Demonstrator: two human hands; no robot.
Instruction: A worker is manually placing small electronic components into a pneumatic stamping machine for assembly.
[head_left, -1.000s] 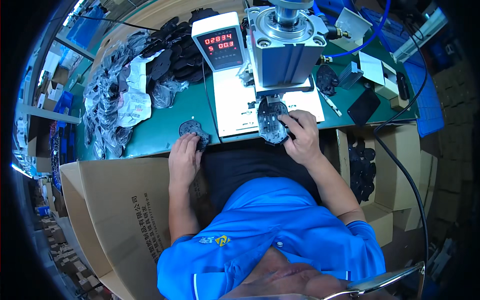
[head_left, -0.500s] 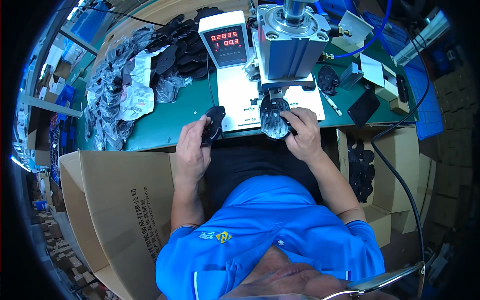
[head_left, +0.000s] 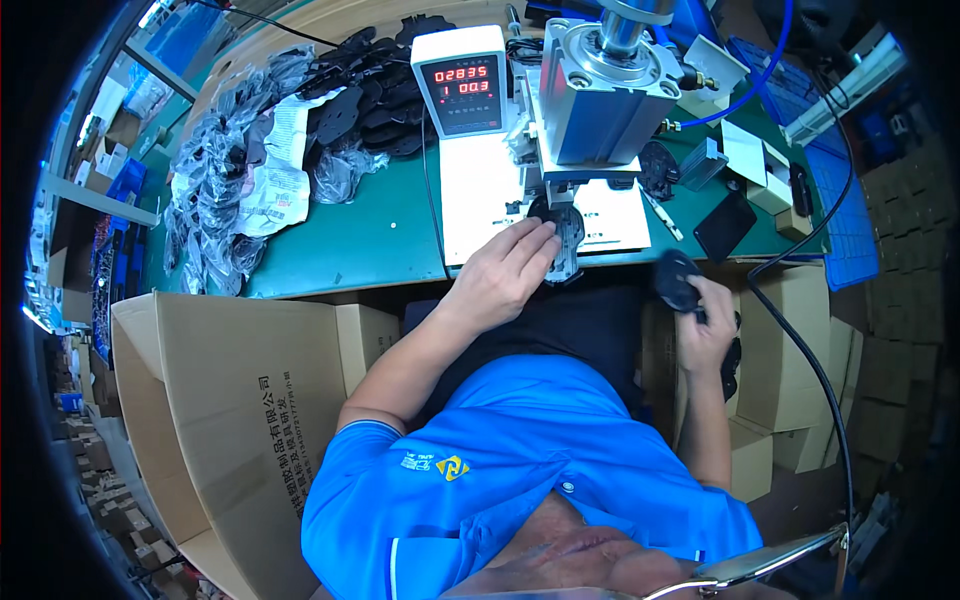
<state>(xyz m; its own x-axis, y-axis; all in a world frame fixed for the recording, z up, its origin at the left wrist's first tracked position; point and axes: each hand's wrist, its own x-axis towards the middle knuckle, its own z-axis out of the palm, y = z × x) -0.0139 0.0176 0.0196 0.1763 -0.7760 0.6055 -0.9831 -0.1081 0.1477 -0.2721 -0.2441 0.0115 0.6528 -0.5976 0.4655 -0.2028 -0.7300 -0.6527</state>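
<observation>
Under the press, a flat, rounded black plastic part lies partly in the tooling, its near end over the table edge. My left hand grips its left side with the fingers held together. Off to the right, my right hand holds a second black plastic part between thumb and fingers, above an open carton. That carton has more black parts inside, mostly hidden by the hand.
A white counter box with a red display stands left of the press. Black parts in clear bags are heaped on the green table. A large carton stands at my left. A black cable hangs on the right.
My left hand has moved right, bringing its black part to the press. My right hand has left the press with the other part and moved right, over the carton.
</observation>
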